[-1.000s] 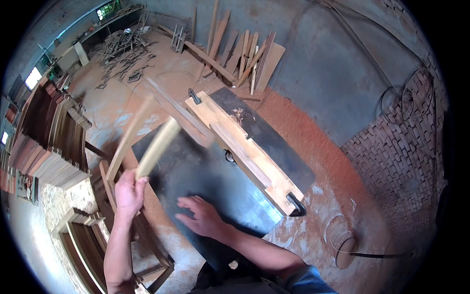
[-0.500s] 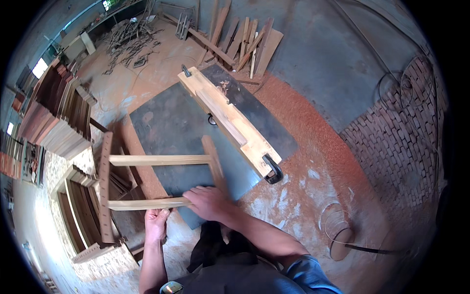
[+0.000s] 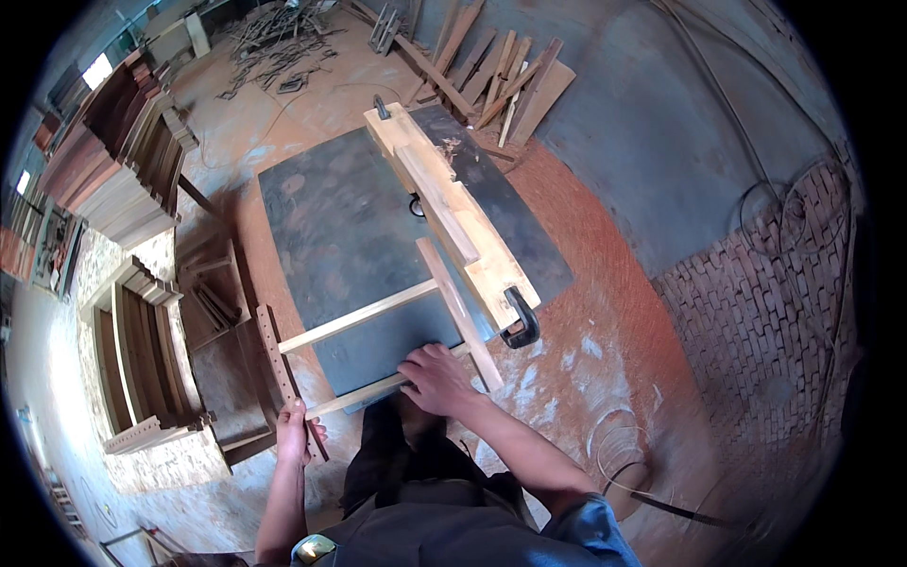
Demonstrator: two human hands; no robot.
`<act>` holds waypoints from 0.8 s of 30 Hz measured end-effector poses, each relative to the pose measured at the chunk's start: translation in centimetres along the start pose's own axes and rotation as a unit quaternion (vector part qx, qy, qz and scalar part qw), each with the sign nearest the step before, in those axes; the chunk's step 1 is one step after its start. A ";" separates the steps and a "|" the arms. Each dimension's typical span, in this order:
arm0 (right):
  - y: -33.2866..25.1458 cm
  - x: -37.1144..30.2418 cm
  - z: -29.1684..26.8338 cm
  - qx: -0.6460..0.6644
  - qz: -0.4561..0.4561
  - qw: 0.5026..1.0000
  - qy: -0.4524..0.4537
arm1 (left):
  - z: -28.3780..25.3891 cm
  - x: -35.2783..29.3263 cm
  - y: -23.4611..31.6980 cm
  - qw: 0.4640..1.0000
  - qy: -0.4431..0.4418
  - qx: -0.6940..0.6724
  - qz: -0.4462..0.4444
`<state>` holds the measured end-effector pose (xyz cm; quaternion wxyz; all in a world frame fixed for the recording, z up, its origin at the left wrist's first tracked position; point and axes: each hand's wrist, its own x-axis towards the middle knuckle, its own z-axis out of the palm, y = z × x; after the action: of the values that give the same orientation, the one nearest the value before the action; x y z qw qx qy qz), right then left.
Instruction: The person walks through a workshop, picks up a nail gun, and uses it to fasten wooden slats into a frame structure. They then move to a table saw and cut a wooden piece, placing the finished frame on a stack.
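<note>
A wooden frame (image 3: 368,316) of two pale rails joined to two end pieces spans the dark metal tabletop (image 3: 316,217) and its left side. The left end piece (image 3: 276,359) has a row of slots or holes along it. My left hand (image 3: 295,435) grips the near end of that piece, where the near rail meets it. My right hand (image 3: 439,380) is wrapped over the near rail towards its right end, close to the plain right end piece (image 3: 460,317). A pale timber board (image 3: 444,208) lies clamped on the tabletop, just beyond the frame's right end.
Black clamps (image 3: 521,319) grip the board's ends, with wood shavings (image 3: 448,148) beside it. Stacked timber (image 3: 104,175) and a box of curved slats (image 3: 142,354) stand at left. Offcuts lean against the far wall (image 3: 515,85). A brick stack (image 3: 756,321) is at right.
The frame has turned and shifted right, its right end now beside the clamped board. My left hand has moved from under the near rail to the slotted end piece.
</note>
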<state>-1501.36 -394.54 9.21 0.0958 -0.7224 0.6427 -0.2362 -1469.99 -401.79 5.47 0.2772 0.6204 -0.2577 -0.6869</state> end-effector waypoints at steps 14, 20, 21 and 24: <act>3.8 2.9 3.1 0.017 0.083 0.989 0.120 | 1.7 0.9 -1.9 0.994 -0.001 0.108 0.033; 4.2 3.1 2.4 0.013 0.108 0.983 0.149 | 11.9 -0.3 8.1 0.632 0.056 0.560 0.533; 4.1 3.2 2.4 0.017 0.118 0.982 0.143 | 13.6 1.0 8.5 0.634 -0.005 0.560 0.534; 3.7 4.2 1.7 0.026 0.138 0.982 0.124 | 18.8 4.8 8.7 0.583 -0.057 0.580 0.567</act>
<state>-1503.54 -399.49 6.98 0.0655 -0.5894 0.7368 -0.3247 -1488.57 -411.19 9.92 0.1766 0.3372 -0.9157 -0.1288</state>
